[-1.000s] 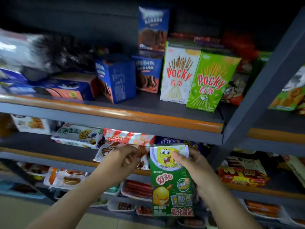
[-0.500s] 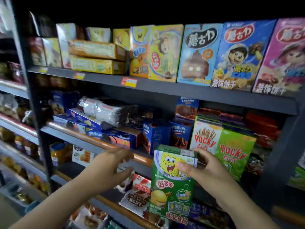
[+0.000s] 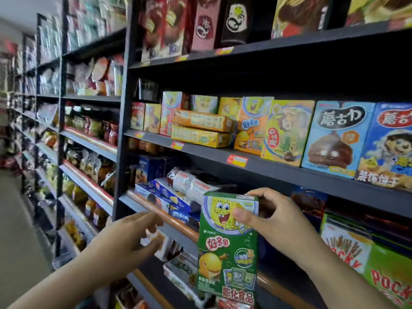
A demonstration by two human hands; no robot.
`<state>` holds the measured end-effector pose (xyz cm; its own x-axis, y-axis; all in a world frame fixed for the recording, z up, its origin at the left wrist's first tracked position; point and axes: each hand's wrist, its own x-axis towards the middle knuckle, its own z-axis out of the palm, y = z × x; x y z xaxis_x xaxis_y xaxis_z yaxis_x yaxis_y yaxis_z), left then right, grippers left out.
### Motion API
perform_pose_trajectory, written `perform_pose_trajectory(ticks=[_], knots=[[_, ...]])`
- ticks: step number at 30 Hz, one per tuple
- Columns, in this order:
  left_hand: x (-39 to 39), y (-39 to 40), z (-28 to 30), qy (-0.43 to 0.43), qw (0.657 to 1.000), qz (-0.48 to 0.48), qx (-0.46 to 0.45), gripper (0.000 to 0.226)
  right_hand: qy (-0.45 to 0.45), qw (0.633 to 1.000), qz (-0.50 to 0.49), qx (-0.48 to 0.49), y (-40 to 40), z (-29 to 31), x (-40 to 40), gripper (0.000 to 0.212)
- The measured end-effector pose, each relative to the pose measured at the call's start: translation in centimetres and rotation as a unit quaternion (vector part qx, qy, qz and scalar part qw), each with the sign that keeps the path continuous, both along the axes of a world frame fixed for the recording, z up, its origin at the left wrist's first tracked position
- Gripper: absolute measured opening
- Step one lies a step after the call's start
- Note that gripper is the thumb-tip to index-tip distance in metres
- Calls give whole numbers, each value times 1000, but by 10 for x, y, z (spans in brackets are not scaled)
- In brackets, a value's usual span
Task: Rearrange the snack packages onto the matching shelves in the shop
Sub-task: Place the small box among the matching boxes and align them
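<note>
My right hand grips the top of a green snack box printed with a yellow cartoon sponge, held upright in front of the shelving. My left hand hovers to the left of the box with fingers loosely extended, holding nothing. On the shelf above stand similar cartoon boxes: an orange one and a green-topped one behind two stacked yellow boxes.
Dark metal shelf uprights divide the bays. Blue cookie boxes and a foil pack lie on the shelf just behind my hands. Pocky boxes stand at the lower right. Blue mushroom-chocolate boxes fill the upper right. An aisle floor runs left.
The view has swung upward and left, bringing higher shelves and the aisle into sight. My right hand has lifted the green box higher; my left hand has stayed off it.
</note>
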<state>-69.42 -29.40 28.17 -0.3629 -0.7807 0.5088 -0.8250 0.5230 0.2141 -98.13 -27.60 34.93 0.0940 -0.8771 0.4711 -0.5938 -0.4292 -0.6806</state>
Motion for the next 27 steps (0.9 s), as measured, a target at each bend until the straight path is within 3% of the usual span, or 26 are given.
perform_pose_trajectory(ticks=[5, 9, 14, 17, 20, 24, 27], knots=[[10, -30, 19, 36, 999, -26, -5, 19, -23, 998, -52, -39, -8, 21, 15, 35], [28, -66, 30, 36, 995, -87, -38, 35, -61, 993, -92, -34, -23, 30, 41, 58], [78, -105, 40, 39, 991, -113, -65, 48, -90, 988, -126, -21, -46, 33, 87, 59], [109, -129, 36, 63, 989, -131, -34, 37, -98, 982, -158, -24, -56, 28, 109, 69], [127, -151, 27, 118, 982, -147, 30, 18, -126, 973, -194, -12, -65, 23, 123, 66], [134, -176, 19, 116, 976, -176, 55, 48, -145, 962, -230, -6, -69, 19, 131, 70], [131, -186, 16, 128, 972, -185, 69, 31, -146, 958, -246, -9, -65, 27, 132, 63]])
